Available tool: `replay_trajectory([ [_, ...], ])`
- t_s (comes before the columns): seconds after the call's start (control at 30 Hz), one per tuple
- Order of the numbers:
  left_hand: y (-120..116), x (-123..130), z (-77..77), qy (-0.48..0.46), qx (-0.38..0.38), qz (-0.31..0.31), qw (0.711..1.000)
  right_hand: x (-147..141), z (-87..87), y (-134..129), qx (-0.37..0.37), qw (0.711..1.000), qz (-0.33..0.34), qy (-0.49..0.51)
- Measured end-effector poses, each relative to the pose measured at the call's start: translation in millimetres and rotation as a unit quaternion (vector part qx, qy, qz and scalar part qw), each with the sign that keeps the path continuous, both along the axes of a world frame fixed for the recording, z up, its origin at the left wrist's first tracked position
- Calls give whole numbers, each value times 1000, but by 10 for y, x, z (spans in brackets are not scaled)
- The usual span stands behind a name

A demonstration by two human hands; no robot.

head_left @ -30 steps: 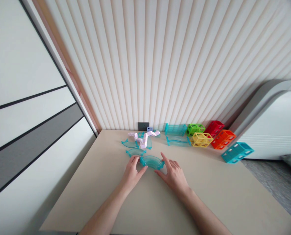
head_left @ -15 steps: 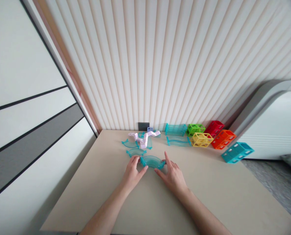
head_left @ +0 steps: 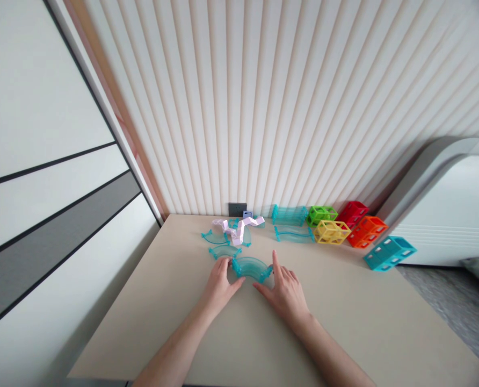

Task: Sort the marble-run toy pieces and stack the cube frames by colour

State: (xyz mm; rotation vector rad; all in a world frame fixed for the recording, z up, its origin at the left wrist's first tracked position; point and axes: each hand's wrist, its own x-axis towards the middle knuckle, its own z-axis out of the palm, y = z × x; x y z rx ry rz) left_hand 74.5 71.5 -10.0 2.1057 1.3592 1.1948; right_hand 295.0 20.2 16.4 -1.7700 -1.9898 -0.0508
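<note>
A stack of curved, see-through teal track pieces is on or just above the table, held between my two hands. My left hand grips its left end, thumb in front and fingers behind. At the right end, my right hand has its thumb near the front edge and its index finger pointing up; the other fingers are partly hidden. Just behind lies another curved teal track piece. Farther back, pale lilac zigzag pieces lie over more teal curves.
Straight teal track pieces lie by the ribbed wall, with a wavy teal piece before them. To the right are green, yellow, red, orange and teal open-frame blocks. A dark wall socket sits behind.
Both hands stay at the ends of the curved stack, with the thumbs shifting only slightly. The whole view has tilted a little.
</note>
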Motion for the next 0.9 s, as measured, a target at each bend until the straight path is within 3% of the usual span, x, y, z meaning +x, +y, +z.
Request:
replay_trajectory([
  [0.57, 13, 10, -40, 35, 16, 34, 999, -52, -11, -51, -64, 997, -45, 22],
  [0.9, -1, 6, -15, 79, 3, 48, 996, -35, 17, -154, -62, 995, -71, 34],
])
